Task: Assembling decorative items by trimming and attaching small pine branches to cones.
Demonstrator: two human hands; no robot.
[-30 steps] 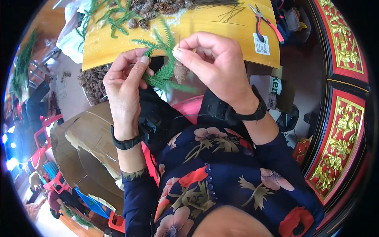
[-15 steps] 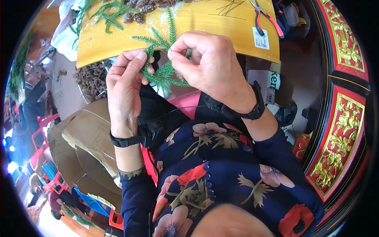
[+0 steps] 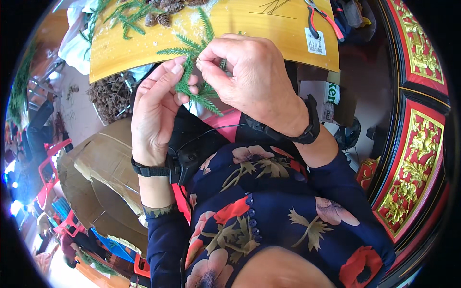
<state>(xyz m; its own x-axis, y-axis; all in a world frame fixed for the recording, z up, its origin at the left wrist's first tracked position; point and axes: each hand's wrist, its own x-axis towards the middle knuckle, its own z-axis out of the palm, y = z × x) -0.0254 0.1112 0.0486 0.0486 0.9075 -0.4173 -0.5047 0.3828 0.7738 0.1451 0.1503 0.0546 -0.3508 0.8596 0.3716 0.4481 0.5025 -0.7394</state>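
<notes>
My left hand (image 3: 161, 98) pinches a green artificial pine sprig (image 3: 186, 72) by its middle, thumb on top and fingers behind. The sprig's needled shoots fan out above and below the grip, just over the near edge of the table. Close against its stem, my right hand (image 3: 249, 77) has thumb and forefinger pressed together; whatever lies between them is too small to make out. Part of the sprig's lower shoots is hidden behind my right hand.
On the yellow table (image 3: 129, 57) lie pine cones (image 3: 163, 20), more green sprigs (image 3: 128, 21), thin wires (image 3: 273, 7) and red-handled pliers (image 3: 324, 19). A torn cardboard box (image 3: 103, 149) stands at the left, beneath a heap of brown cones (image 3: 110, 96). Carved red-and-gold panels (image 3: 413, 168) line the right.
The sprig has turned slightly in my left hand, its lower shoots now pointing more downward. My right hand has shifted a little left and stays pinched beside the stem.
</notes>
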